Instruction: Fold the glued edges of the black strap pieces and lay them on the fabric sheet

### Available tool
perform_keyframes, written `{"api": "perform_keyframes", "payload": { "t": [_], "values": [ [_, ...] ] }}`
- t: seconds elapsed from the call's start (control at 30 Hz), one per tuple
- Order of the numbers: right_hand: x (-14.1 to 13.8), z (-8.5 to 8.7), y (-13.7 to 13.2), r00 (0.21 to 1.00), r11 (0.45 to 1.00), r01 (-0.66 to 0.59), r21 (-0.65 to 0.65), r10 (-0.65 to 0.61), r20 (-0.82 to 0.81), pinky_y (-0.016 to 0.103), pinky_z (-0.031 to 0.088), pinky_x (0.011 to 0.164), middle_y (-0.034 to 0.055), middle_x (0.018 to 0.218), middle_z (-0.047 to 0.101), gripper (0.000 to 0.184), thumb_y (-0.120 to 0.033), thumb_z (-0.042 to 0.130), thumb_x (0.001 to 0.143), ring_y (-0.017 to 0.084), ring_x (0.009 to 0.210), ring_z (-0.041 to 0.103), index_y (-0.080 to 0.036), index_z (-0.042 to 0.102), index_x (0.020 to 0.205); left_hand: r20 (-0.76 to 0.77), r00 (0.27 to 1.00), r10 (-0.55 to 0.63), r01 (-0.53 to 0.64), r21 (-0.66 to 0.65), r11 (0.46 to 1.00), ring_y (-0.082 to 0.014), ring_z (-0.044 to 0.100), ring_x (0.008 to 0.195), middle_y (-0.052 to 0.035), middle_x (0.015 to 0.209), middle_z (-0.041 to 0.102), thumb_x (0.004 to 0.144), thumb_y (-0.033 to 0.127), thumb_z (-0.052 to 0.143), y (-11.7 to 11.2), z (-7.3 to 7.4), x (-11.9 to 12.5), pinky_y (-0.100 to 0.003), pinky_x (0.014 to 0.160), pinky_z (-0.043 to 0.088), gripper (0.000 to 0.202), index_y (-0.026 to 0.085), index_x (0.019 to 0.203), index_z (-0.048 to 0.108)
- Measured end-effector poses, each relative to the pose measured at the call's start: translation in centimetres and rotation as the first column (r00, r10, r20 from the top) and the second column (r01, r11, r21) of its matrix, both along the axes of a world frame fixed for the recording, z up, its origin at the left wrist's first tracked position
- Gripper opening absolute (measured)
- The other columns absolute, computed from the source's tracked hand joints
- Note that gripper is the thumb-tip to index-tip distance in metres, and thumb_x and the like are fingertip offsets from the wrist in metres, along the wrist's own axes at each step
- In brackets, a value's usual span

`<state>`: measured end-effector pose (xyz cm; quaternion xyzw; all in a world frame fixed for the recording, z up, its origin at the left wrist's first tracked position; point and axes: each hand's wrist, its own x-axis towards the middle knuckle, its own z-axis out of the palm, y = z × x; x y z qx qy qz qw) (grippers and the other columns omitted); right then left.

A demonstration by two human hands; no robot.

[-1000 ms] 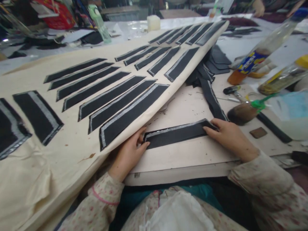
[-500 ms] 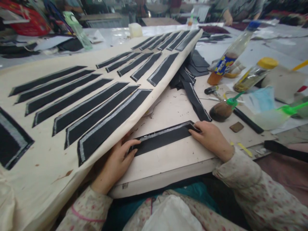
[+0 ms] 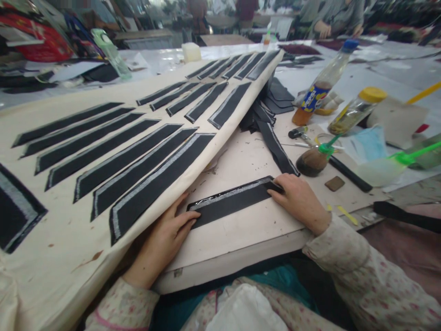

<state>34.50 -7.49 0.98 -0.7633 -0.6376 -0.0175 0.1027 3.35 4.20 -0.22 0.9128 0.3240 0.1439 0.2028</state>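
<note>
A black fabric strip (image 3: 230, 202) with a grey band and a wet-looking dark line along its upper edge lies flat on the pale work board (image 3: 241, 234). My left hand (image 3: 165, 234) holds its left end, with the thumb pressing on top and other fingers partly under the overhanging cloth. At the opposite end, my right hand (image 3: 298, 197) pinches the corner between thumb and fingers. Beside my left hand, a cream cloth-covered panel (image 3: 165, 184) slopes upward, bearing rows of similar black strips (image 3: 158, 179).
Right of the board stand a squeeze bottle (image 3: 313, 162) of brown liquid, a Pepsi bottle (image 3: 314, 99), a yellow-lidded jar (image 3: 358, 110) and a blue mask (image 3: 367, 142). More black strips (image 3: 275, 145) lie beyond my right hand. Another person's hands (image 3: 323, 29) are at the back.
The view has shifted slightly. My left fingers have straightened and slid a little off the strip's end, showing more of its left corner. My right hand keeps its hold.
</note>
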Motion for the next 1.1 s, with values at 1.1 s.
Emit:
{"api": "perform_keyframes", "payload": {
  "t": [1.1],
  "values": [
    [-7.2, -0.2, 1.2, 0.916, 0.919, -0.395, 0.015, 0.392, 0.088, 0.035, 0.046, 0.088, 0.0120, 0.112, 0.061, 0.031, -0.019, 0.046, 0.088, 0.022, 0.101, 0.054, -0.009, 0.058, 0.115, -0.084, 0.990, 0.114, -0.081, 0.329, 0.941, -0.0214, 0.052, 0.099, -0.0043, 0.102, 0.063, 0.091, 0.025, 0.040, -5.2, 0.6, 4.4, -0.045, 0.101, 0.026, 0.024, 0.019, 0.105, 0.059]
  ]
}}
